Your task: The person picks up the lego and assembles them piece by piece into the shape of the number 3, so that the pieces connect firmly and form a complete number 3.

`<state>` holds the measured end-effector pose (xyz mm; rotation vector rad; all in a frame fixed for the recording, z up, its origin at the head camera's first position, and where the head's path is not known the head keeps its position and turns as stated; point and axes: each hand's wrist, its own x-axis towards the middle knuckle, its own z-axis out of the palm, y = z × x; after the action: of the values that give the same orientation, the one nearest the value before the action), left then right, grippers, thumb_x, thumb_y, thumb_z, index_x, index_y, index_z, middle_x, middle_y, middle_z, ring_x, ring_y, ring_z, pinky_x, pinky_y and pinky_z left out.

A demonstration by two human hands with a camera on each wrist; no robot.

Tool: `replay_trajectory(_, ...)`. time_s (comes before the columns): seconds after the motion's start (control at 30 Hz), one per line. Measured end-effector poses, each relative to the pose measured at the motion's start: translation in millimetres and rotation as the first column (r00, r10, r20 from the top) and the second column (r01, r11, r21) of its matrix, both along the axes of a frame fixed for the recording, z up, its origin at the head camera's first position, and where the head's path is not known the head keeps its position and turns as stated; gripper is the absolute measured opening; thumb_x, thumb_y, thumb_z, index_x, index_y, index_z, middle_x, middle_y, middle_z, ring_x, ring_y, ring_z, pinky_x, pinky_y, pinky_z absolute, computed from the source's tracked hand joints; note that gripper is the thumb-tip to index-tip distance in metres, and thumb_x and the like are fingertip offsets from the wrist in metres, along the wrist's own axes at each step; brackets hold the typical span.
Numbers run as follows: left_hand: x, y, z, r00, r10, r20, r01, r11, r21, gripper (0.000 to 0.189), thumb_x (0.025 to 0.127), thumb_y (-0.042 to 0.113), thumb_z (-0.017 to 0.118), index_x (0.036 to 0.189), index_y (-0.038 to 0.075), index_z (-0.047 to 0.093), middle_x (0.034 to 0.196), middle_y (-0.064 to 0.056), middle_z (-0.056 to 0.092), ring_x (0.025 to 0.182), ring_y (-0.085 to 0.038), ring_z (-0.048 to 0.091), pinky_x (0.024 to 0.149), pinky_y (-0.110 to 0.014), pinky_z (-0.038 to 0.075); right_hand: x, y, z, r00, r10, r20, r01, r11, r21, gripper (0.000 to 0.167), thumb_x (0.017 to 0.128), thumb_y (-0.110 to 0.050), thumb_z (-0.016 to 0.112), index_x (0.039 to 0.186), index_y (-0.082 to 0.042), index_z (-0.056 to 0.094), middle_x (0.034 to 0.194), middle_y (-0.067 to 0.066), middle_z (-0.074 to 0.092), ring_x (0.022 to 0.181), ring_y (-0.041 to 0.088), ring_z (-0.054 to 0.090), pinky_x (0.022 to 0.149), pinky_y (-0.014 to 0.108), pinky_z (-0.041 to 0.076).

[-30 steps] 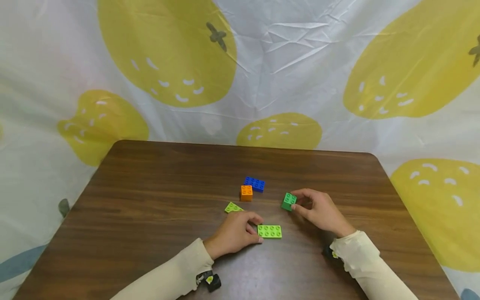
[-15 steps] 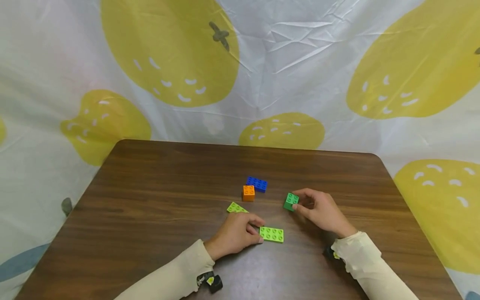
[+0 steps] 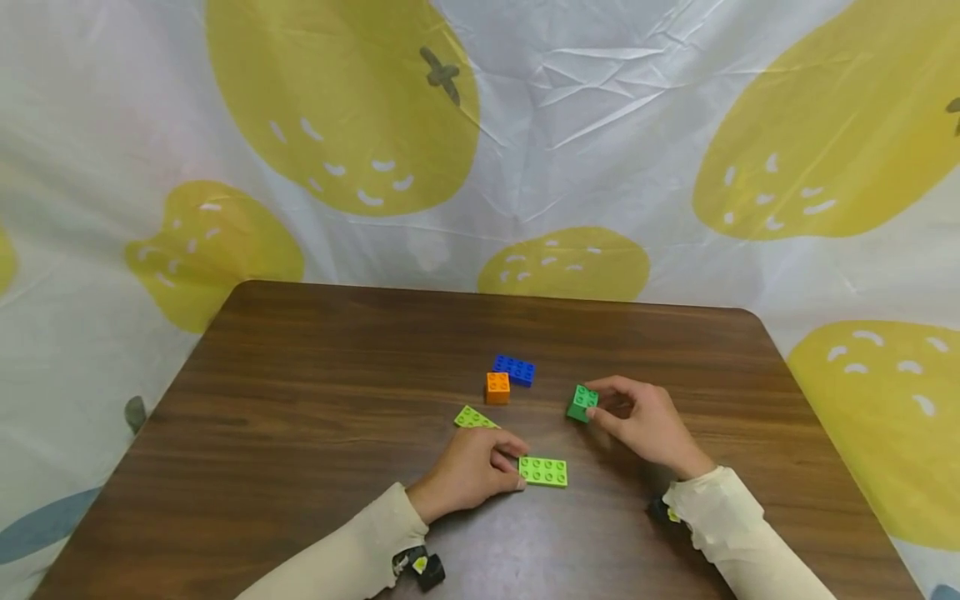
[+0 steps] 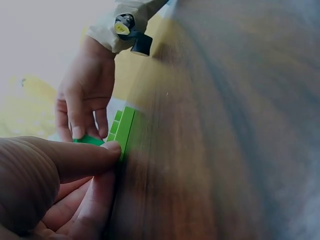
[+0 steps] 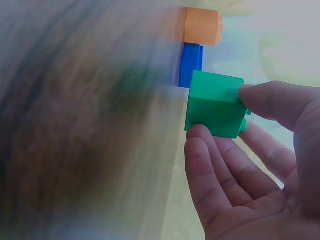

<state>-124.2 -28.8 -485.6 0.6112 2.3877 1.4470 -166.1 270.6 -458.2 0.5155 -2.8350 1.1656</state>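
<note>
My left hand [image 3: 471,468] pinches the left end of a flat lime-green building brick [image 3: 544,472] with two rows of studs, between thumb and fingers. In the left wrist view, that lime brick [image 4: 125,127] shows edge-on by the thumb tip. My right hand [image 3: 645,418] grips a small square dark-green brick [image 3: 582,403], studs up, a little farther back. The right wrist view shows the thumb on one side of the green brick [image 5: 216,105] and fingertips on another. Whether the green brick touches the table is unclear.
An orange square brick [image 3: 497,388] stands in front of a flat blue brick [image 3: 516,369], near the table's middle. Another lime-green piece [image 3: 474,417] lies just behind the left hand, partly covered by it. The brown table [image 3: 337,358] ends at a fruit-print cloth [image 3: 420,250].
The lime brick in my left hand has turned slightly, its right end coming a little nearer to me. The right hand keeps its hold on the green brick, and the head view shifted slightly.
</note>
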Motion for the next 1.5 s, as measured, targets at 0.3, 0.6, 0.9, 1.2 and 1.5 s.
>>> replay_trajectory(0.3, 1.9, -0.7, -1.1, 1.0, 0.007, 0.017, -0.007, 1.0, 0.01, 0.037, 0.082, 0.007, 0.09, 0.118, 0.008, 0.079, 0.115, -0.006, 0.08, 0.083, -0.001, 0.073, 0.073, -0.017, 0.059, 8.8, -3.3, 6.4, 0.999, -0.016, 0.029, 0.018, 0.996, -0.084, 0.034, 0.092, -0.013, 0.083, 0.125, -0.014, 0.075, 0.109, 0.004, 0.08, 0.097, 0.019, 0.076, 0.084, 0.033, 0.064)
replay_trajectory(0.6, 4.2, -0.5, 0.4, 1.0, 0.006, -0.012, -0.006, 1.0, 0.003, 0.035, 0.081, 0.006, 0.091, 0.114, 0.009, 0.08, 0.11, -0.005, 0.08, 0.083, -0.002, 0.072, 0.072, -0.018, 0.059, 17.8, -8.0, 5.7, 1.0, 0.012, 0.024, -0.008, 0.988, -0.154, 0.033, 0.091, -0.012, 0.084, 0.123, -0.012, 0.075, 0.103, 0.006, 0.079, 0.094, 0.017, 0.077, 0.085, 0.031, 0.064)
replay_trajectory(0.9, 4.9, -1.2, 0.1, 1.0, 0.005, -0.005, -0.005, 1.0, 0.006, 0.035, 0.081, 0.006, 0.091, 0.114, 0.008, 0.08, 0.11, -0.005, 0.08, 0.084, -0.003, 0.073, 0.073, -0.018, 0.059, 25.9, -16.7, 6.1, 0.998, 0.065, 0.025, -0.06, 0.982, -0.18, 0.033, 0.091, -0.011, 0.084, 0.122, -0.01, 0.075, 0.104, 0.005, 0.079, 0.092, 0.018, 0.077, 0.084, 0.031, 0.064)
replay_trajectory(1.2, 5.1, -1.2, -0.6, 1.0, 0.005, 0.007, -0.005, 1.0, 0.01, 0.035, 0.082, 0.006, 0.09, 0.115, 0.008, 0.079, 0.11, -0.005, 0.08, 0.085, -0.002, 0.073, 0.074, -0.018, 0.059, 34.2, -21.5, 5.2, 0.996, 0.085, 0.039, -0.077, 0.981, -0.177, 0.033, 0.09, -0.012, 0.085, 0.121, -0.014, 0.076, 0.107, 0.003, 0.08, 0.091, 0.013, 0.075, 0.082, 0.03, 0.064)
replay_trajectory(1.5, 5.1, -1.7, -0.2, 1.0, 0.001, 0.001, -0.002, 1.0, 0.01, 0.035, 0.081, 0.006, 0.09, 0.114, 0.007, 0.079, 0.109, -0.005, 0.08, 0.085, -0.002, 0.073, 0.074, -0.017, 0.059, 41.7, -24.6, 2.1, 0.992, 0.122, 0.042, -0.111, 0.974, -0.2, 0.032, 0.09, -0.009, 0.084, 0.12, -0.01, 0.075, 0.104, 0.003, 0.08, 0.09, 0.014, 0.076, 0.082, 0.031, 0.065)
